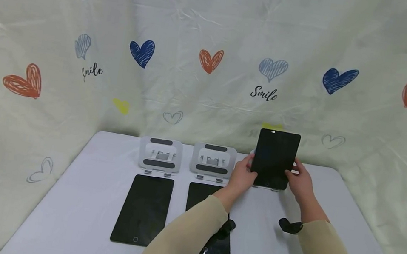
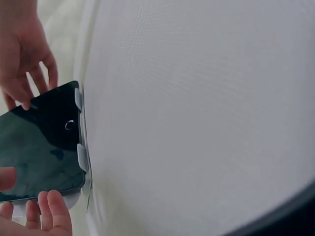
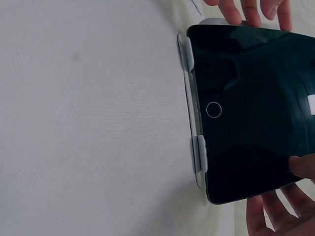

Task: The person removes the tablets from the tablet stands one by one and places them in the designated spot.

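Note:
A black tablet (image 1: 275, 158) stands upright, leaning back on a stand mostly hidden behind it. In the right wrist view its home-button end sits against the stand's two grey lips (image 3: 202, 153). My left hand (image 1: 242, 176) grips the tablet's left edge, thumb at the front and fingers round the side. My right hand (image 1: 301, 183) pinches the opposite edge, its thumb on the screen (image 3: 256, 98) and the other fingers behind.
Two white stands (image 1: 160, 154) (image 1: 213, 161) with dark pads stand to the left at the back of the white table (image 1: 72, 212). Before them lie two black tablets (image 1: 144, 209) (image 1: 200, 193), the second partly under my left forearm. A heart-print curtain (image 1: 207, 97) hangs behind.

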Action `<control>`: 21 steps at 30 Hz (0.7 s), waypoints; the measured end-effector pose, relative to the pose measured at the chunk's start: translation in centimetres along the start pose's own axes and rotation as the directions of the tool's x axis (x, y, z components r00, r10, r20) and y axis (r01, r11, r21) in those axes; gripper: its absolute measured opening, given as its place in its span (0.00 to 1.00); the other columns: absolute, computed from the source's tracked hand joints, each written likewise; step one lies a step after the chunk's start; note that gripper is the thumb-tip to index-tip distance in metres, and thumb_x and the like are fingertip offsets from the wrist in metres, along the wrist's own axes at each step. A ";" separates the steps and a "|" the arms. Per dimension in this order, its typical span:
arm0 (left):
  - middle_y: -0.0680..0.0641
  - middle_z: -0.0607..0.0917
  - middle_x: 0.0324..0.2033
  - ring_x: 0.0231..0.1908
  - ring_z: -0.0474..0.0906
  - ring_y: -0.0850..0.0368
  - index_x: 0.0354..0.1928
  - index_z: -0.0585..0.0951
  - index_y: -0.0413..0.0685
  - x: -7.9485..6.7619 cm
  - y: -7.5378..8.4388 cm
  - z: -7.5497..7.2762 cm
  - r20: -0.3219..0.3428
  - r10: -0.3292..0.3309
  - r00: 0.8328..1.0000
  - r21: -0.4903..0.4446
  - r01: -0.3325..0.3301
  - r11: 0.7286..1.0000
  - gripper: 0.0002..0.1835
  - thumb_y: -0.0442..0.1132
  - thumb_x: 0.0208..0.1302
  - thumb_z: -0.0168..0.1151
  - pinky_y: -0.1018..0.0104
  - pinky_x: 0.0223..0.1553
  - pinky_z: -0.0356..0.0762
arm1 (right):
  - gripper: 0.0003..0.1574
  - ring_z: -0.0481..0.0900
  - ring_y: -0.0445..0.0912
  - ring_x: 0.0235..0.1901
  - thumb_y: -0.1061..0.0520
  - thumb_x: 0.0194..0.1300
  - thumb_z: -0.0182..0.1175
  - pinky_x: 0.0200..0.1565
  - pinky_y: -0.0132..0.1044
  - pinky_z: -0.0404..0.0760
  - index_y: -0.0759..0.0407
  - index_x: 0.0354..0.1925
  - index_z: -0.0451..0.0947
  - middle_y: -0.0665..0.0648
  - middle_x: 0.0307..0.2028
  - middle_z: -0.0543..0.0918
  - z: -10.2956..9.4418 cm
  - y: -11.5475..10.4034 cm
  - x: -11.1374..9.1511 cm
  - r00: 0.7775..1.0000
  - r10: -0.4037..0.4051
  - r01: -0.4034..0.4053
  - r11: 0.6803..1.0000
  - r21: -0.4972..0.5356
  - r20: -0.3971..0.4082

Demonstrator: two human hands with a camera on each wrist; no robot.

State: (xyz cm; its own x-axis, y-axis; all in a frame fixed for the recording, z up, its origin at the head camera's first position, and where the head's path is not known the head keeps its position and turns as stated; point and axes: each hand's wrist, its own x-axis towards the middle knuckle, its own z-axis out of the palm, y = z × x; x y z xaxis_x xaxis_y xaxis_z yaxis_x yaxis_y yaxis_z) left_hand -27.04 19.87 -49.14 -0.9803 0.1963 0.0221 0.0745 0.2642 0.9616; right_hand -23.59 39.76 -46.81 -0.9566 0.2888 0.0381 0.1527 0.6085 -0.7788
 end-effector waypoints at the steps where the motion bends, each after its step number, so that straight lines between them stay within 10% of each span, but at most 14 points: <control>1: 0.54 0.76 0.41 0.34 0.70 0.62 0.68 0.73 0.61 0.0 0.1 0.0 0.000 -0.001 1.000 -0.005 0.001 1.000 0.29 0.33 0.65 0.63 0.67 0.38 0.72 | 0.41 0.65 0.70 0.64 0.58 0.76 0.47 0.59 0.60 0.71 0.62 0.78 0.41 0.76 0.66 0.62 0.0 0.1 0.0 1.000 -0.003 0.003 1.000 -0.002 -0.006; 21: 0.57 0.79 0.40 0.35 0.74 0.62 0.61 0.75 0.62 -0.5 0.2 -0.4 -0.080 0.068 0.994 0.012 -0.067 0.998 0.23 0.31 0.68 0.58 0.67 0.38 0.76 | 0.32 0.74 0.62 0.56 0.53 0.78 0.46 0.46 0.42 0.76 0.61 0.75 0.58 0.71 0.59 0.73 0.4 -0.2 -1.0 0.979 -0.020 0.020 1.000 -0.002 -0.203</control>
State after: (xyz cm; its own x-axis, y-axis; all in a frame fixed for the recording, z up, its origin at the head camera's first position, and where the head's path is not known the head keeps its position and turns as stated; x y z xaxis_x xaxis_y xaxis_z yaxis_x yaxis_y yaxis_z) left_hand -26.59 19.43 -48.85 -0.9845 0.1373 0.1091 0.1423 0.2616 0.9546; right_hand -22.81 39.04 -46.92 -0.8891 0.4207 0.1801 0.1342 0.6159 -0.7763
